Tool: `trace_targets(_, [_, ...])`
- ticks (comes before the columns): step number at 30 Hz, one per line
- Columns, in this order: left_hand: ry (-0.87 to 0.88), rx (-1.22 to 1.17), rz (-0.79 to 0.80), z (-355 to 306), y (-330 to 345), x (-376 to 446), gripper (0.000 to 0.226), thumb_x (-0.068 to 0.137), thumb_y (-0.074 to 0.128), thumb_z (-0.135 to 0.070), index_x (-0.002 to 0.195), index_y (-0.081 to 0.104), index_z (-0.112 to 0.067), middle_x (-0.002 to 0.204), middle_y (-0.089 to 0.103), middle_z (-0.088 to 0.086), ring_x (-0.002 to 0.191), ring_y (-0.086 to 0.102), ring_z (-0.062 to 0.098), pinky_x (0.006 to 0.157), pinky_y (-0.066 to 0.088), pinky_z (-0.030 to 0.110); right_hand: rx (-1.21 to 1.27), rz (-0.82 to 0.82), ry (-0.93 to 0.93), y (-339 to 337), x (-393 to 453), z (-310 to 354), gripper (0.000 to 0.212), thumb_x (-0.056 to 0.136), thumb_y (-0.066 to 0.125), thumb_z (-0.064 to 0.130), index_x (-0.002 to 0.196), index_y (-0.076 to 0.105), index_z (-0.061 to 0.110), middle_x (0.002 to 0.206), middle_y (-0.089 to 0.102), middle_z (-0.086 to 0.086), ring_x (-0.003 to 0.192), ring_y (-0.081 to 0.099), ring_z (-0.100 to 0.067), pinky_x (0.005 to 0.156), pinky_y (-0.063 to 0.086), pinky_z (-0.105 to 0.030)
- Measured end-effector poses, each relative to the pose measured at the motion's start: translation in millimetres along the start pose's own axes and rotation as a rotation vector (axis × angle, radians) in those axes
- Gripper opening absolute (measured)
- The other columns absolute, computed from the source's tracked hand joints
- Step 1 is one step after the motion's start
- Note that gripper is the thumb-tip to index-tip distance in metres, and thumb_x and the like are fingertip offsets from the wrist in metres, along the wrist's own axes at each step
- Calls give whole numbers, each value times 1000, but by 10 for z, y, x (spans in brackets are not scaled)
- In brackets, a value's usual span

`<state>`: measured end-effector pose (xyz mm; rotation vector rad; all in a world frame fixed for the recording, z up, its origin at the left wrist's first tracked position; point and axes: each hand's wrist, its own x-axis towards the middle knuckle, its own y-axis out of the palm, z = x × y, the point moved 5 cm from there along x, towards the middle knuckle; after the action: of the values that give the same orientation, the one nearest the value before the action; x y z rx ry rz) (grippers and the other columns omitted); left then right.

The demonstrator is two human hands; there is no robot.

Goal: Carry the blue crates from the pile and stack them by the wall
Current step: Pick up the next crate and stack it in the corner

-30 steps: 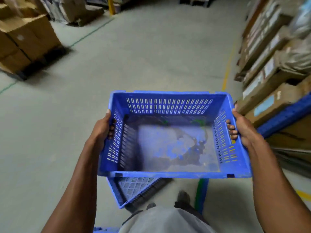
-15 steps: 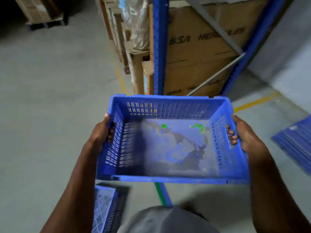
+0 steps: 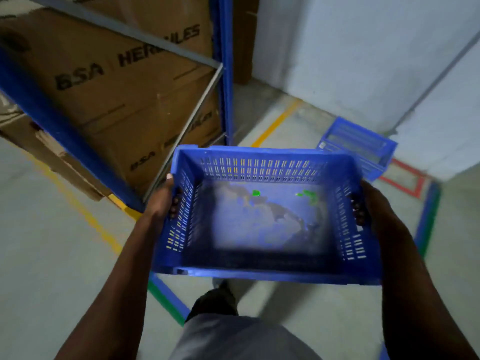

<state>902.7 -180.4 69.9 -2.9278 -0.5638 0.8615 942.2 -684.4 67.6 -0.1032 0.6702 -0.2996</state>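
Observation:
I hold an empty blue slotted crate (image 3: 262, 167) level in front of me, above the floor. My left hand (image 3: 162, 201) grips its left wall with fingers through the handle slot. My right hand (image 3: 374, 203) grips the right wall the same way. The crate's bottom is scuffed with small green marks. A second blue crate (image 3: 363, 144) sits on the floor ahead to the right, close to the white wall (image 3: 363, 61).
A blue steel rack (image 3: 223, 74) with large brown cartons (image 3: 117, 87) stands to the left. Yellow floor lines (image 3: 275, 123) run along it. Red tape marks a square (image 3: 405, 180) by the wall; blue-green tape (image 3: 168, 300) crosses the floor near my foot.
The view has swung right from the open aisle past the rack toward the white wall. The crate on the floor by the wall came into sight. My grip on the carried crate is unchanged.

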Motion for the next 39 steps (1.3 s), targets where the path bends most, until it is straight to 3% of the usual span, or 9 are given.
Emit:
trace_targets(5, [-4,96,134,-535,1190,913,49,104,30,-60,82,50,-21,42,33,-10,32,24,4,35,20,13,84,-99,32,-498,701,171,55,99,38,65,76,51,17,56,34,1,30,25,-7,34,19,-14])
trace_targets(11, [52,240,285,-1246,2765,1902,50,101,36,-62,81,54,-21,50,37,-8,35,27,6,37,21,15,224,-274,88,-1130,1442,447,56,102,33,63,69,47,19,42,33,6,30,21,-8,35,16,-14])
trace_targets(17, [130,383,477,-2018,4447,2525,50,101,37,-62,81,56,-20,42,40,-10,32,29,6,35,24,15,402,-408,164,-1850,2049,662,57,102,33,62,66,46,21,40,34,7,28,22,-8,35,16,-13])
trace_targets(26, [102,453,496,-2410,6532,3530,57,92,41,-74,79,56,-21,46,40,-9,34,30,10,37,25,19,393,-478,200,-2862,3619,1205,54,101,36,62,68,49,20,44,38,6,32,26,-9,36,18,-17])
trace_targets(39, [69,471,376,-2962,8455,4616,55,101,36,-64,82,58,-17,52,45,-5,36,32,11,41,29,22,281,-440,166,-3834,6103,2231,53,97,40,66,81,59,19,65,50,-2,49,42,-18,49,34,-25])
